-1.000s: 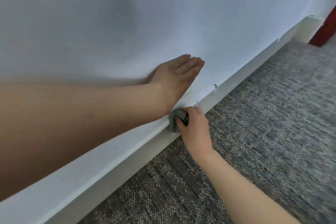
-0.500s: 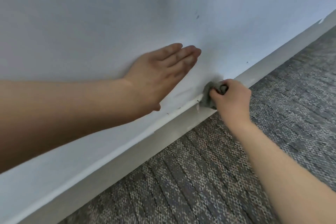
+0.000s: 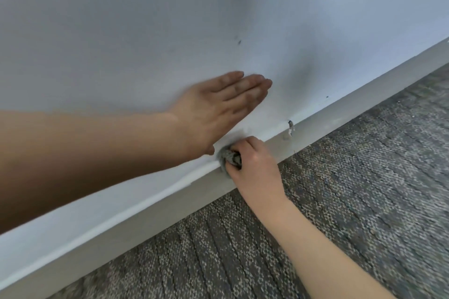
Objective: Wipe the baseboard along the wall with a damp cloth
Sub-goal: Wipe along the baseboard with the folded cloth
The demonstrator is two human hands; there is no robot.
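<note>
- Wall [image 3: 170, 19]: your left hand [image 3: 213, 109] lies flat, fingers straight; brace there.
- Baseboard [image 3: 352, 114]: keep even pressure along its top edge; ease over the paint chip [image 3: 289, 128] nearby.
- Right hand [image 3: 252, 165]: grip holds the bunched cloth [image 3: 227, 156] against the baseboard.

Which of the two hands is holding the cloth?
The right hand, gripping the grey cloth against the baseboard; the left hand lies flat and empty on the wall.
</note>
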